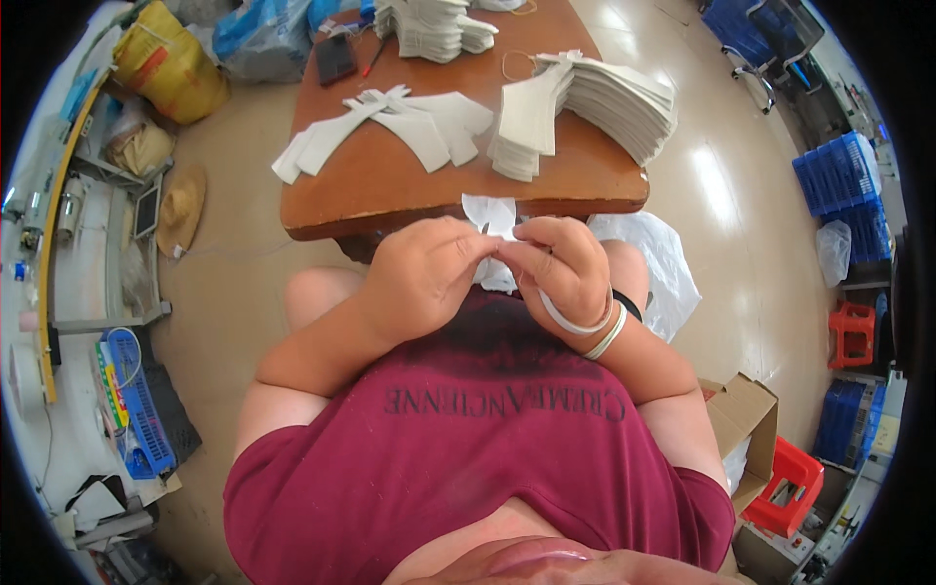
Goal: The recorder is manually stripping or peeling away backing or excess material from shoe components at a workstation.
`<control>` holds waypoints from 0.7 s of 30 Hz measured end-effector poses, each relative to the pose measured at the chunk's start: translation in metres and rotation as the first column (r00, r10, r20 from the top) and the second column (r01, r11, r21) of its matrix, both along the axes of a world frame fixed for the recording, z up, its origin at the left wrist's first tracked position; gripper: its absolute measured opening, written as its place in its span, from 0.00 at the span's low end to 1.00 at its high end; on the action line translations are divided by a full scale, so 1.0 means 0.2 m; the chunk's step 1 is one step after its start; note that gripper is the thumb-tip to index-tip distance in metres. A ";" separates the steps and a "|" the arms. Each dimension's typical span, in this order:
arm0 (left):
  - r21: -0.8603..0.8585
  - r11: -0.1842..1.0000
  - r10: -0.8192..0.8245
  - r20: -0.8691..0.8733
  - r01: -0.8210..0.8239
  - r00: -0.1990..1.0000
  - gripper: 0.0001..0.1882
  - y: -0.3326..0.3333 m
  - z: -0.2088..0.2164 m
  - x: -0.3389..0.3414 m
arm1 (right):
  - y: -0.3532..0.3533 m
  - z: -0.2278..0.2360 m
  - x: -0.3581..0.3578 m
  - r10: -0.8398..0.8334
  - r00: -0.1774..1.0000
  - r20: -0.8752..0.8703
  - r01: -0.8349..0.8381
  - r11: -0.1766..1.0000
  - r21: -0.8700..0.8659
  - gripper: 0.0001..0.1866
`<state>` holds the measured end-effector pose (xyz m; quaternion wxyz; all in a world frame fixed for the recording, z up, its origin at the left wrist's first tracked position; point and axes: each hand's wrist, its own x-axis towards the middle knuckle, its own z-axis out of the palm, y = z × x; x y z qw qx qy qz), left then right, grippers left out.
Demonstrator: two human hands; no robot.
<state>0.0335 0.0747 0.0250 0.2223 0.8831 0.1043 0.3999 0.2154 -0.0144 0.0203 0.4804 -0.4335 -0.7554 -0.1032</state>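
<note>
Just in front of the table's near edge, a thin white piece of cloth-like material (490,211) hangs between my hands, part showing above the fingers and part below. My left hand (427,270) is closed, thumb and forefinger pinching the piece near its middle. My right hand (563,265) is closed on it too, and the fingertips of both hands meet there. A small dark spot or tip shows by the left fingers; its kind is too small to tell. White bands (606,333) circle my right wrist.
On the brown table (390,200) lie a fanned set of white cut pieces (409,125), a thick tied bundle (595,109), another stack (429,29) and a dark box-like object (335,60). A plastic bag (663,268), cardboard box (743,419) and red stool (788,487) stand right.
</note>
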 end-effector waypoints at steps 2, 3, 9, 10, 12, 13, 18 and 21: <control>0.130 0.991 -0.005 -0.080 0.015 0.997 0.14 0.01 0.02 -0.03 | -0.03 0.00 -0.01 -0.096 0.994 -0.051 0.092 0.993 -0.079 0.18; 0.154 0.988 -0.002 -0.073 0.013 0.997 0.14 0.01 0.03 -0.03 | -0.03 0.00 -0.01 -0.131 0.991 -0.011 0.130 0.991 -0.035 0.19; 0.260 0.958 -0.073 -0.179 0.119 0.981 0.12 0.03 0.05 -0.06 | -0.03 0.02 0.00 -0.123 0.992 0.001 0.122 0.992 0.030 0.18; 0.267 0.956 -0.078 -0.171 0.123 0.982 0.11 0.03 0.06 -0.05 | -0.03 0.03 -0.01 -0.129 0.992 0.003 0.129 0.992 0.012 0.17; 0.159 0.982 -0.083 -0.119 0.101 0.989 0.11 0.01 0.04 -0.05 | -0.03 0.03 0.00 -0.120 0.992 0.033 0.118 0.992 0.041 0.16; 0.037 0.996 -0.084 -0.070 0.086 0.994 0.11 0.00 0.03 -0.04 | -0.03 0.03 0.01 -0.110 0.992 0.060 0.107 0.993 0.058 0.16; -0.816 0.558 -0.047 0.154 0.154 0.987 0.06 -0.06 -0.04 -0.01 | 0.02 0.06 -0.04 -0.051 0.995 0.088 0.040 0.992 0.123 0.21; -0.817 0.536 -0.021 0.237 0.211 0.971 0.07 -0.07 -0.06 0.02 | 0.04 0.01 -0.07 -0.106 0.992 0.074 0.098 0.989 0.114 0.22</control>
